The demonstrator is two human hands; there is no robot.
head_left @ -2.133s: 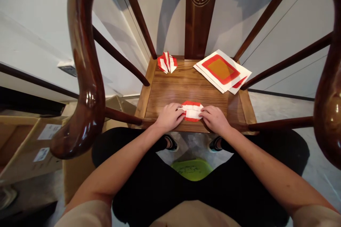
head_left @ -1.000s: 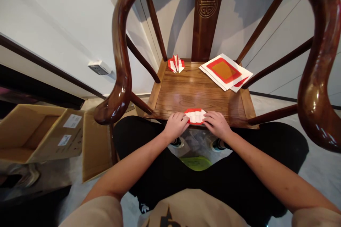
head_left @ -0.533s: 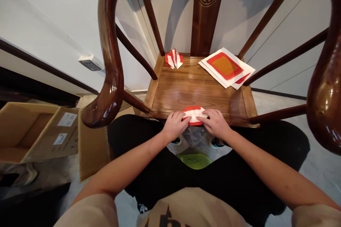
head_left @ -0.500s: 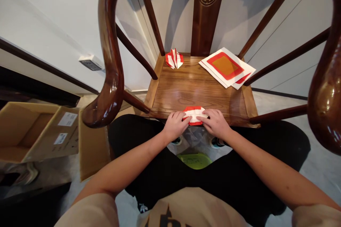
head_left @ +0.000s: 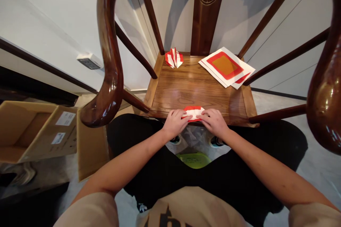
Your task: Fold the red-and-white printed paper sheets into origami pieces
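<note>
A small folded piece of red and white paper (head_left: 193, 112) lies at the front edge of the wooden chair seat (head_left: 183, 90). My left hand (head_left: 176, 123) grips its left end, thumb toward the middle. On its right end, my right hand (head_left: 214, 122) is closed with the thumb and fingers pressed on the paper. Some of the fold is hidden by my fingers. At the seat's back left stands another folded red and white paper piece (head_left: 174, 59), with raised points. Flat sheets of white paper with red and orange panels (head_left: 226, 65) overlap at the back right.
Dark curved chair arms (head_left: 109, 78) rise on both sides of the seat. An open cardboard box (head_left: 48, 131) is at the left. Below, between my legs, there is a green container (head_left: 194, 160). A white wall socket (head_left: 90, 61) sticks out at the left.
The near red edge of the folded paper shows less than before, and my thumbs have shifted slightly on it. The other papers stay where they were.
</note>
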